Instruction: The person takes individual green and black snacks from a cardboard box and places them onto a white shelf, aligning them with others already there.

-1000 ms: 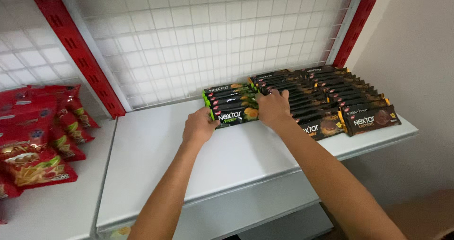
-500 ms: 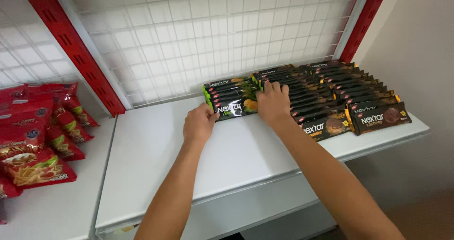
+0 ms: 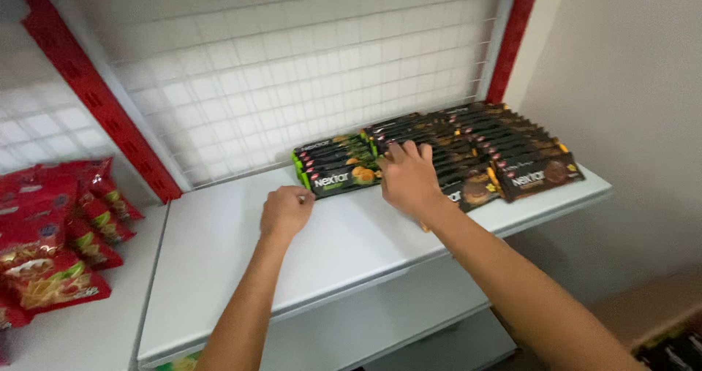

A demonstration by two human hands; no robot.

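Note:
A short row of black-and-green biscuit packs [image 3: 338, 165] stands at the back of the white shelf [image 3: 241, 247], against the wire grid. Right of it run two longer rows of black-and-brown biscuit packs [image 3: 504, 155]. My left hand [image 3: 285, 212] rests on the shelf just in front and left of the green packs, fingers curled, holding nothing. My right hand [image 3: 408, 177] lies with fingers spread on the front of the nearer brown row, beside the green packs' right end.
Red snack bags [image 3: 55, 232] are stacked on the neighbouring shelf at left. Red uprights [image 3: 95, 100] frame the white wire back panel [image 3: 285, 71]. A lower shelf [image 3: 380, 327] sits beneath, and a plain wall is at right.
My left hand has pulled back from the green packs toward me and curled shut on the shelf. My right hand stays at the packs. The camera has shifted, so everything sits lower in view.

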